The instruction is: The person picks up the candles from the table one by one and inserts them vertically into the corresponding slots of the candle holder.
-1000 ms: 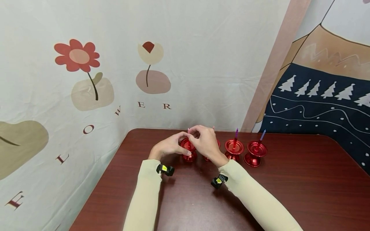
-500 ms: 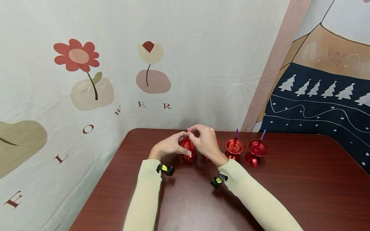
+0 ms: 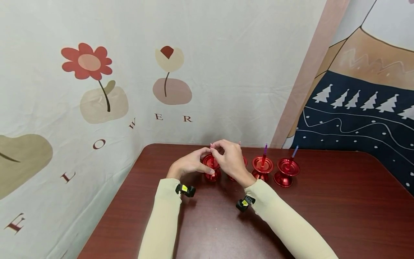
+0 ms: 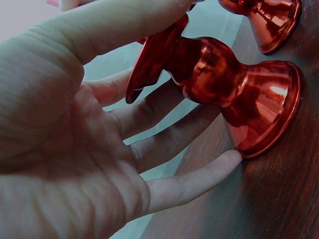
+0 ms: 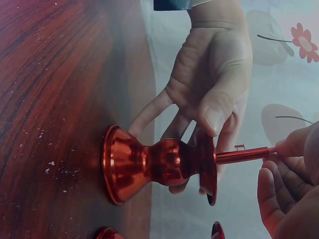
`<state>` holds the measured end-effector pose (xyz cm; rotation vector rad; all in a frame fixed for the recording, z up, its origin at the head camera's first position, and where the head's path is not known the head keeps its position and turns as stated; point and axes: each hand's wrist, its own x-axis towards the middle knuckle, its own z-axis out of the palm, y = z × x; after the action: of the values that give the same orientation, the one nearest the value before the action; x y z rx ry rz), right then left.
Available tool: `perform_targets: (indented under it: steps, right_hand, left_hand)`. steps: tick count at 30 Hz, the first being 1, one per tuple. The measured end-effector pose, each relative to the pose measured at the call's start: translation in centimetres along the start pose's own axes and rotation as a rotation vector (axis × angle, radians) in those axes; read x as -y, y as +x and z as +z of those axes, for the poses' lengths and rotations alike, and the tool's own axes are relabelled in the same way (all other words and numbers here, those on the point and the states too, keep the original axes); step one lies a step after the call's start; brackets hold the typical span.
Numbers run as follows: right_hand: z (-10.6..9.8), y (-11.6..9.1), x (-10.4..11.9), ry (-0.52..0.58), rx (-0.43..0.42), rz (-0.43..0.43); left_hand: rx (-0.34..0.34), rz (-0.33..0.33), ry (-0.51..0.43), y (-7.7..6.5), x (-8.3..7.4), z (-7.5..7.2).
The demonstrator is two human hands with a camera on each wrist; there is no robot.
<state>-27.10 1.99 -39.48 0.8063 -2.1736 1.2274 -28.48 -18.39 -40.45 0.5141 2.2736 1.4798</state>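
Observation:
A shiny red metal candle holder (image 3: 212, 175) stands upright at the back of the table. My left hand (image 3: 189, 163) holds it, thumb at the dish rim and the other fingers spread round the far side; in the left wrist view the little finger reaches the foot of the holder (image 4: 269, 104). Above the dish, my right hand (image 3: 230, 160) pinches a thin pink candle (image 5: 272, 150) between thumb and forefinger. The candle's lower end sits at the top of the holder's narrow red tube (image 5: 241, 156). Most of the candle is hidden by the fingertips.
To the right, a second holder with a pink candle (image 3: 239, 143) is mostly behind my right hand. Beyond it stand a holder (image 3: 262, 165) with a purple candle (image 3: 265, 149) and another (image 3: 288, 168) with a blue candle (image 3: 295, 151). A printed cloth (image 3: 226, 108) hangs behind the table (image 3: 213, 230).
Both hands keep their places at the leftmost holder, and the candle stays pinched. Only the head view has shifted very slightly.

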Motion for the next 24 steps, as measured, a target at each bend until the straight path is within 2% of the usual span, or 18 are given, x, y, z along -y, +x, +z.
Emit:
perform_targets:
  steps: [8, 24]
  right_hand:
    - [0.07, -0.14, -0.09, -0.018, -0.005, -0.002]
    - [0.04, -0.21, -0.16, -0.030, -0.010, -0.019]
  left_hand:
    - [0.000, -0.004, 0.017, 0.02, -0.09, -0.11]
    - [0.005, -0.024, -0.036, 0.14, 0.07, 0.02]
